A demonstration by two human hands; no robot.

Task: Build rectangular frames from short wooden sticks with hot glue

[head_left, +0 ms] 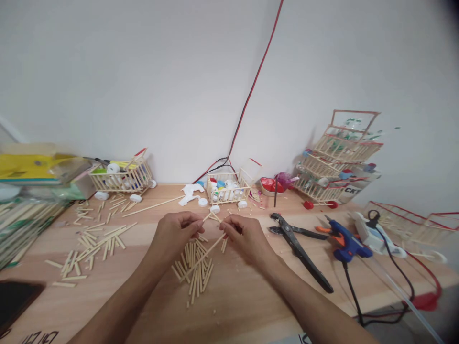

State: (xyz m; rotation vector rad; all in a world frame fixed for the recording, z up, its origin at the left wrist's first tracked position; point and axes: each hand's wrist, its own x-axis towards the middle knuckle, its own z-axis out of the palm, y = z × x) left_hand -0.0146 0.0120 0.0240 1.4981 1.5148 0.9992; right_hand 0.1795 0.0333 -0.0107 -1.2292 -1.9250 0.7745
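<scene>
Above a pile of short wooden sticks (pixel 193 274), my two hands are close together, a small gap between them. My left hand (pixel 180 226) pinches a thin wooden stick (pixel 207 217) whose end points up and right. In my right hand (pixel 244 235), closed fingers hold a long wooden stick (pixel 206 255) that slants down and left over the pile. Another thin stick end (pixel 215 217) shows by the right fingertips, near the left hand's stick. Behind the hands stands a small stick cart (pixel 231 193) with white wheels, filled with bottle caps.
Pliers (pixel 299 251), a blue glue gun (pixel 346 241) and a white power strip (pixel 376 234) lie at right, with cables near the edge. Stacked stick carts (pixel 333 162) stand behind them. More cut sticks (pixel 89 243), another cart (pixel 122 177) and a dark flat object (pixel 17 301) are left.
</scene>
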